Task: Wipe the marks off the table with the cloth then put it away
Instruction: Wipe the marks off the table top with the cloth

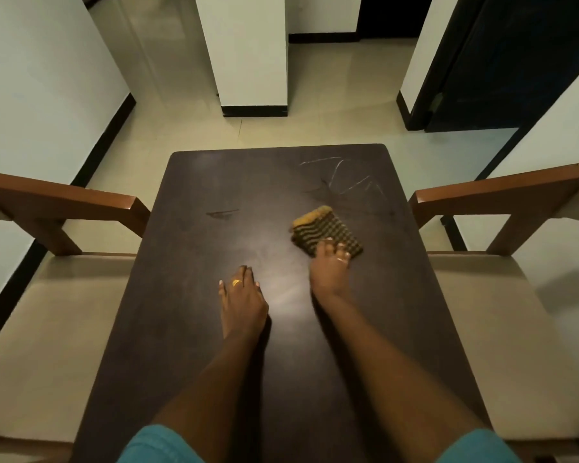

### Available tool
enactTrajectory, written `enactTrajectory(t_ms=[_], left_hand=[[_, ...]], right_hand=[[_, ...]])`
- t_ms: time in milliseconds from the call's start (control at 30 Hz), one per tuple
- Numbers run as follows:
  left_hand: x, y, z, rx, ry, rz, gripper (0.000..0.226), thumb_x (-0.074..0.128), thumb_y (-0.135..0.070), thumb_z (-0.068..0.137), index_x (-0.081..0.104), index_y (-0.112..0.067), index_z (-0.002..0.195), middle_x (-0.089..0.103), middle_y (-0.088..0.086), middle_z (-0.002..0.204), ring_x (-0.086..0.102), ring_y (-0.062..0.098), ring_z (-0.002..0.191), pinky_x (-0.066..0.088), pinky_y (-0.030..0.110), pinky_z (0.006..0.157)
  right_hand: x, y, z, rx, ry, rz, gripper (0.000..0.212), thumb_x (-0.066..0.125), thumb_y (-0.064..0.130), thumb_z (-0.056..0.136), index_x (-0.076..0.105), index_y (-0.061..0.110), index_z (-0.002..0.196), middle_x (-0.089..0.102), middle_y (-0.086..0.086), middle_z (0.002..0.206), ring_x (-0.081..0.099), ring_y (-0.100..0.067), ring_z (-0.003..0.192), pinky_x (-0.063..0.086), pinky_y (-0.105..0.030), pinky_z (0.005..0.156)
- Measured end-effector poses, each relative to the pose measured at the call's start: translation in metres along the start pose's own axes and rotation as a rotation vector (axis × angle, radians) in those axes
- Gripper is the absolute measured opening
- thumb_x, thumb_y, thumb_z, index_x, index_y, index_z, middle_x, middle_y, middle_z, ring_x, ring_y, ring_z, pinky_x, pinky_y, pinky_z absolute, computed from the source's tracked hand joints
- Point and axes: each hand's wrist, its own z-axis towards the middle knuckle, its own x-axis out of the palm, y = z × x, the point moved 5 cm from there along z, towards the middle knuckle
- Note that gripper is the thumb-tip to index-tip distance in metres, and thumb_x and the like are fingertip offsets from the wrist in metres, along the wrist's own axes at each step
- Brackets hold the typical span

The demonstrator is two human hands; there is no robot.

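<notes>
A dark brown table [188,329] fills the middle of the view. White chalk-like marks [345,177] are scrawled near its far right corner, and a short dark smear [222,213] lies left of centre. A folded checkered cloth [325,228], yellow and dark, lies on the table just below the white marks. My right hand [330,269] presses on the cloth's near edge with its fingers bent over it. My left hand [243,297] rests flat on the bare tabletop, fingers together, holding nothing.
A wooden armchair with a beige seat stands on each side, the left chair [67,202] and the right chair [502,192], with their armrests close to the table edges. Beyond the table lie a tiled floor, a white pillar [248,61] and a dark door [502,61].
</notes>
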Motion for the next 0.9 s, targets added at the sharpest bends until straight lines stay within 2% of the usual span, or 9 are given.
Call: enactTrajectory(t_ms=[67, 100, 233, 467, 633, 767, 900], left_hand=[[0.007, -0.018, -0.002, 0.024, 0.000, -0.004, 0.045, 0.032, -0.018, 0.099, 0.032, -0.007, 0.142, 0.036, 0.010, 0.148, 0.031, 0.023, 0.139, 0.006, 0.041, 0.120], [0.010, -0.026, -0.002, 0.034, 0.001, -0.003, 0.045, 0.032, -0.018, 0.099, 0.031, -0.007, 0.143, 0.035, 0.010, 0.149, 0.030, 0.022, 0.140, 0.004, 0.041, 0.119], [0.018, -0.049, 0.004, 0.067, 0.011, 0.023, 0.046, 0.031, -0.020, 0.099, 0.028, -0.009, 0.144, 0.032, 0.009, 0.151, 0.026, 0.021, 0.142, 0.003, 0.042, 0.120], [0.030, -0.079, 0.012, 0.079, -0.008, -0.043, 0.047, 0.032, -0.021, 0.099, 0.026, -0.010, 0.145, 0.030, 0.007, 0.152, 0.025, 0.022, 0.142, 0.000, 0.038, 0.117], [0.038, -0.090, 0.015, 0.073, 0.000, -0.085, 0.047, 0.032, -0.021, 0.099, 0.027, -0.010, 0.144, 0.032, 0.008, 0.151, 0.027, 0.022, 0.141, 0.002, 0.037, 0.118], [0.048, -0.089, 0.012, 0.053, -0.019, -0.112, 0.046, 0.030, -0.023, 0.099, 0.029, -0.011, 0.144, 0.033, 0.006, 0.151, 0.026, 0.020, 0.141, 0.004, 0.035, 0.119], [0.057, -0.085, 0.012, 0.057, -0.017, -0.086, 0.048, 0.027, -0.027, 0.099, 0.027, -0.013, 0.145, 0.029, 0.006, 0.153, 0.021, 0.020, 0.143, 0.003, 0.032, 0.119]], right_hand=[[0.016, 0.022, -0.003, -0.202, 0.088, 0.000, 0.046, 0.037, 0.012, 0.098, 0.036, 0.001, 0.142, 0.037, -0.018, 0.149, 0.033, -0.038, 0.138, 0.026, -0.043, 0.114], [0.021, 0.026, -0.001, -0.258, 0.152, 0.006, 0.048, 0.037, 0.017, 0.101, 0.028, 0.006, 0.146, 0.029, -0.012, 0.154, 0.023, -0.035, 0.143, 0.018, -0.042, 0.117], [0.014, 0.011, 0.026, -0.339, 0.147, -0.021, 0.049, 0.037, 0.022, 0.102, 0.025, 0.009, 0.148, 0.029, -0.010, 0.155, 0.020, -0.033, 0.144, 0.017, -0.041, 0.117], [-0.024, -0.060, 0.085, -0.094, 0.081, 0.051, 0.045, 0.037, 0.023, 0.102, 0.032, 0.007, 0.144, 0.032, -0.014, 0.152, 0.025, -0.034, 0.141, 0.027, -0.043, 0.112], [-0.038, -0.110, 0.119, 0.044, 0.016, 0.008, 0.043, 0.039, 0.022, 0.101, 0.035, 0.003, 0.139, 0.039, -0.019, 0.145, 0.035, -0.036, 0.133, 0.034, -0.044, 0.108], [-0.036, -0.133, 0.141, 0.100, 0.012, -0.018, 0.047, 0.036, 0.022, 0.102, 0.028, 0.002, 0.143, 0.030, -0.022, 0.150, 0.027, -0.039, 0.138, 0.025, -0.045, 0.114], [-0.028, -0.128, 0.152, 0.152, -0.007, 0.035, 0.041, 0.033, 0.018, 0.102, 0.032, 0.009, 0.142, 0.017, -0.021, 0.156, 0.012, -0.040, 0.144, 0.009, -0.048, 0.117]])
